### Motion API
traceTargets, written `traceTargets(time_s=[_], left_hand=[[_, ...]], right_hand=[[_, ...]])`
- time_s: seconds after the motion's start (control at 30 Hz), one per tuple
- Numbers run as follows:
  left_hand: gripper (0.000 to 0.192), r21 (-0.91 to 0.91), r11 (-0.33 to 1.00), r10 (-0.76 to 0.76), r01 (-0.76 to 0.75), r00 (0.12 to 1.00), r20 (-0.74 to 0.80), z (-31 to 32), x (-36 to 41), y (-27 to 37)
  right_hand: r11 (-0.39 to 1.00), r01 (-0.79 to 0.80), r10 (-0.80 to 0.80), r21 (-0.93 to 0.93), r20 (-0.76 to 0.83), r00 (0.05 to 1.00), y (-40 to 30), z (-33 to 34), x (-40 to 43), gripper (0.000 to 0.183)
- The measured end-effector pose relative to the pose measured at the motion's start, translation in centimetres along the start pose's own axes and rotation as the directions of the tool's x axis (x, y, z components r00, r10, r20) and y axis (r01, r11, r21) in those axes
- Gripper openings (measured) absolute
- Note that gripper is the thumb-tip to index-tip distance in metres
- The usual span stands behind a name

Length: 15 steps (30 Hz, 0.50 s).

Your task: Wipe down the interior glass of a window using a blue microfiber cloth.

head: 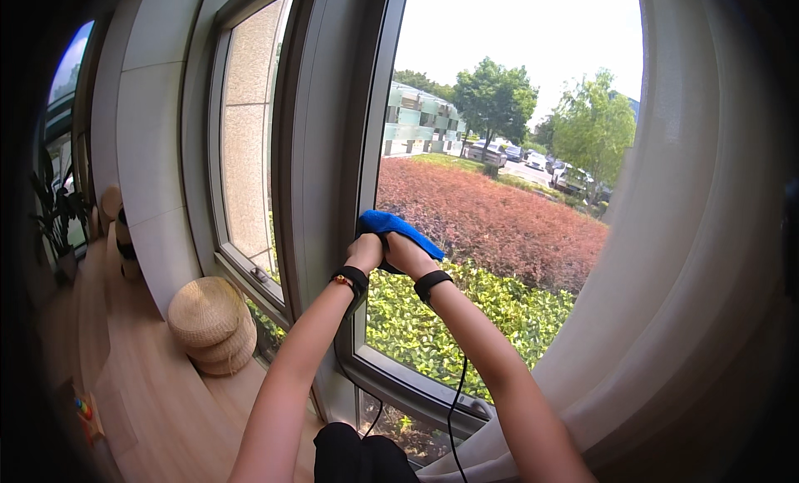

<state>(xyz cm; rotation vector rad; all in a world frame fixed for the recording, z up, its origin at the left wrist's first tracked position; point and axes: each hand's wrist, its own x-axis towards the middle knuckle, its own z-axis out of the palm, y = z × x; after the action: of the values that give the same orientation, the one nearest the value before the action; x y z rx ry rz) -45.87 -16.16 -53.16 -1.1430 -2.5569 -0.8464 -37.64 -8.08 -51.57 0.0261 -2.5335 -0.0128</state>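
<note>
A blue cloth lies against the lower left of the tall window pane, beside the grey metal frame. My left hand is closed in a fist at the cloth's left end, close to the frame. Right beside it, my right hand grips the cloth's underside, and its right end sticks out past my knuckles. Something dark shows between and below the hands, mostly hidden. Most of my fingers are out of sight. Each wrist wears a black band, with a thin black cable hanging below.
A pale curtain hangs at the right, close to my right arm. Round woven cushions are stacked on the wooden floor at the left. A window handle juts from the lower frame. A second window stands left.
</note>
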Motion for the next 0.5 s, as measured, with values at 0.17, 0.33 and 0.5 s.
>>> traceTargets(time_s=[0.17,0.33,0.5], left_hand=[[0.018,-0.176,0.976,0.091,-0.131,0.971,-0.221,-1.6,0.6,0.6],[0.017,0.018,0.962,0.253,-0.273,0.864,-0.434,-5.7,1.8,7.3],[0.012,0.252,0.950,0.263,-0.183,0.903,-0.339,-2.6,1.4,8.2]], right_hand=[[0.981,0.170,-0.150,0.093,-0.190,0.970,-1.9,-5.0,-0.3,0.019],[0.990,0.043,0.008,0.133,-0.364,0.931,1.2,-11.5,-1.0,0.039],[0.999,-0.016,0.029,0.031,-0.467,0.884,1.8,-8.1,-2.1,0.020]])
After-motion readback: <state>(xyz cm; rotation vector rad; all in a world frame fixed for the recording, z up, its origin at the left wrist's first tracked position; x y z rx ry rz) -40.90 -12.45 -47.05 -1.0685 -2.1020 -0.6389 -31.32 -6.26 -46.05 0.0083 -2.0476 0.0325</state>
